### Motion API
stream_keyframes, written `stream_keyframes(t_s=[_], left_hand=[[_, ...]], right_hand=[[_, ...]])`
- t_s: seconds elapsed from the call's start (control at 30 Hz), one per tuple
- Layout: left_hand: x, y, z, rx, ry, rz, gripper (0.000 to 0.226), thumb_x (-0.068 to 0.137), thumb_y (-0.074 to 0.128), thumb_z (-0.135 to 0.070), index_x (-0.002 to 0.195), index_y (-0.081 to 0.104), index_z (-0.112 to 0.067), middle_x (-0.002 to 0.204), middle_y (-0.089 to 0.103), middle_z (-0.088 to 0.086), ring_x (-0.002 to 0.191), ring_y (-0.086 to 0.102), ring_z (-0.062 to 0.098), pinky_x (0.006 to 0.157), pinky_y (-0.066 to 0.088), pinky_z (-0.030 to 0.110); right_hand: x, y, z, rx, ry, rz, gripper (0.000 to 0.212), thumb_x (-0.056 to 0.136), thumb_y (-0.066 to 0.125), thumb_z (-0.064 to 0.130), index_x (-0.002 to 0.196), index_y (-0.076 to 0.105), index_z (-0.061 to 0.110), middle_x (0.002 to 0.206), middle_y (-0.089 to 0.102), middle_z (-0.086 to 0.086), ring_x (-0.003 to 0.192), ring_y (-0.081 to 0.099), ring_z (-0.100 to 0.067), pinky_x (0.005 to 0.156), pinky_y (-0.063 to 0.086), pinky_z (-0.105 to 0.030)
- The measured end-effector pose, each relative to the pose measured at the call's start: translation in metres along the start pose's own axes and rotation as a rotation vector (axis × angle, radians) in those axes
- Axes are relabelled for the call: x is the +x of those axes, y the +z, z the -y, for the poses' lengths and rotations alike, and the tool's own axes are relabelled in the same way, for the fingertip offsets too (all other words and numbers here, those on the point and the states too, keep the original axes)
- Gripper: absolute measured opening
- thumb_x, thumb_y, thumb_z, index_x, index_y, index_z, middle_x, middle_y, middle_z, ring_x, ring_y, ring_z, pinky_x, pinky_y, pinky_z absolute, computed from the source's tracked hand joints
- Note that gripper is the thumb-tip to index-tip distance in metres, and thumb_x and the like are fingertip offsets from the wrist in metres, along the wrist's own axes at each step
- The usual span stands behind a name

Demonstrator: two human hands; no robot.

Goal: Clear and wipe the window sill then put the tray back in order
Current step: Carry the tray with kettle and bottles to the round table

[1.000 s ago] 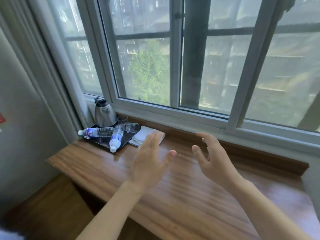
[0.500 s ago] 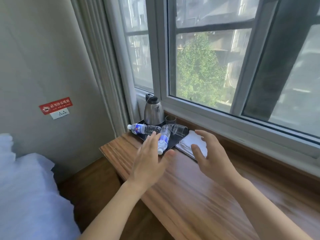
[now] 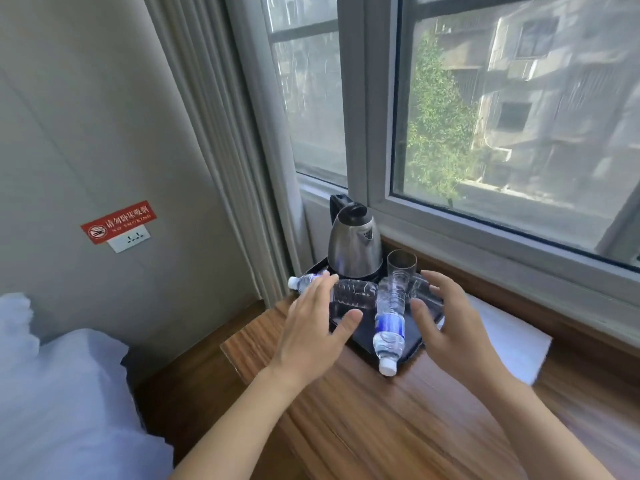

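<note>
Both hands hold nothing and reach over the tray: left hand (image 3: 313,327) with fingers spread nearly straight above one lying bottle, right hand (image 3: 450,327) loosely cupped, fingers relaxed, at the tray's right side.

Items, largest to smallest:

1. Counter (image 3: 398,417): wood-grain window sill under the window, running right from the curtain corner.
2. White cloth (image 3: 512,344): folded, flat on the counter, just beside the tray on its right.
3. Tray (image 3: 412,341): black, in the counter's far left corner, crowded.
4. Electric kettle (image 3: 353,247): steel, upright at the tray's back.
5. Water bottle (image 3: 389,323): lying down, cap pointing off the tray's near edge.
6. Second water bottle (image 3: 349,292): lying crosswise, cap past the tray's left edge, partly under the left hand.
7. Glass (image 3: 401,266): upright, just right of the kettle. A second glass seems to lie behind the right hand's fingers; not clear.

Step in hand, by judgement: clearing, at its very start; nothing is off the counter yet. The next move likely calls for gripping the tray by both sides or lifting the bottles first, since loose bottles could roll when the tray moves.
</note>
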State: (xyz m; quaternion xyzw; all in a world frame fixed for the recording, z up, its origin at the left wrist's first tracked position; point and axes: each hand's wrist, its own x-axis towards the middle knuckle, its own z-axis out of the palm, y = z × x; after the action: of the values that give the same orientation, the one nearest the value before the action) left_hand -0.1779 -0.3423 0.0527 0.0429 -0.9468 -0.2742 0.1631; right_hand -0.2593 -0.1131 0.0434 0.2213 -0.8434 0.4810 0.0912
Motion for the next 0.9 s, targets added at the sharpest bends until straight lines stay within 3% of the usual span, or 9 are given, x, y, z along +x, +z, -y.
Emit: stream_keyframes(t_s=[0.1,0.23,0.33,0.47,0.6,0.73,0.83,0.9], left_hand=[[0.043,-0.007,0.031,0.011,0.022,0.031,0.087,0.093,0.03,-0.08,0.16,0.028,-0.026,0.168,0.028,-0.008,0.155,0.02,0.007,0.127,0.021,0.039],[0.089,-0.012,0.064,0.021,0.079,0.073,0.082,0.096,0.037,-0.075,0.161,0.026,-0.026,0.168,0.028,-0.01,0.154,0.02,0.004,0.127,0.018,0.029],[0.115,-0.009,0.082,-0.001,0.098,0.112,0.084,0.094,0.039,-0.076,0.161,0.026,-0.027,0.168,0.027,-0.01,0.154,0.02,0.003,0.126,0.019,0.029],[0.144,0.002,0.107,-0.035,0.103,0.171,0.094,0.088,0.037,-0.085,0.161,0.025,-0.027,0.169,0.024,-0.011,0.154,0.02,0.004,0.127,0.02,0.031],[0.17,0.017,0.142,-0.043,0.07,0.274,0.11,0.079,0.034,-0.096,0.163,0.018,-0.027,0.171,0.019,-0.007,0.156,0.016,0.007,0.128,0.02,0.037],[0.196,0.033,0.181,-0.05,0.073,0.42,0.112,0.076,0.042,-0.097,0.164,0.014,-0.033,0.171,0.018,-0.01,0.156,0.017,0.006,0.127,0.024,0.043],[0.216,0.043,0.2,-0.072,0.088,0.524,0.113,0.072,0.049,-0.095,0.163,0.012,-0.039,0.168,0.023,-0.012,0.153,0.022,0.008,0.126,0.026,0.044],[0.226,0.049,0.208,-0.081,0.092,0.585,0.108,0.077,0.061,-0.082,0.163,0.009,-0.044,0.168,0.026,-0.01,0.153,0.025,0.011,0.125,0.028,0.044]], right_hand=[[0.035,0.023,-0.006,0.02,0.043,-0.003,0.054,0.096,0.059,0.041,0.146,0.048,0.022,0.139,0.057,0.005,0.13,0.057,-0.018,0.107,0.05,-0.052],[0.071,0.049,-0.015,0.035,0.096,-0.039,0.054,0.097,0.065,0.029,0.147,0.047,0.022,0.137,0.053,0.009,0.129,0.056,-0.014,0.106,0.051,-0.052],[0.087,0.06,-0.02,0.004,0.131,-0.046,0.056,0.097,0.066,0.031,0.148,0.046,0.022,0.136,0.052,0.01,0.128,0.054,-0.011,0.104,0.052,-0.051],[0.093,0.063,-0.026,-0.042,0.178,-0.049,0.067,0.093,0.062,0.048,0.15,0.043,0.02,0.131,0.05,0.008,0.121,0.056,-0.015,0.103,0.052,-0.046],[0.075,0.061,-0.037,-0.173,0.309,-0.059,0.078,0.087,0.056,0.065,0.153,0.036,0.029,0.113,0.051,0.003,0.103,0.058,-0.018,0.088,0.051,-0.037],[0.048,0.061,-0.05,-0.336,0.561,0.008,0.101,0.078,0.036,0.086,0.163,0.017,0.034,0.12,0.055,0.002,0.108,0.058,-0.021,0.086,0.046,-0.035],[0.036,0.071,-0.052,-0.483,0.755,0.146,0.1,0.082,0.025,0.089,0.163,-0.012,0.041,0.1,0.049,0.003,0.092,0.055,-0.022,0.077,0.042,-0.038],[0.035,0.08,-0.055,-0.518,0.822,0.159,0.098,0.084,0.022,0.088,0.16,-0.02,0.042,0.106,0.055,-0.003,0.102,0.061,-0.028,0.078,0.042,-0.039]])
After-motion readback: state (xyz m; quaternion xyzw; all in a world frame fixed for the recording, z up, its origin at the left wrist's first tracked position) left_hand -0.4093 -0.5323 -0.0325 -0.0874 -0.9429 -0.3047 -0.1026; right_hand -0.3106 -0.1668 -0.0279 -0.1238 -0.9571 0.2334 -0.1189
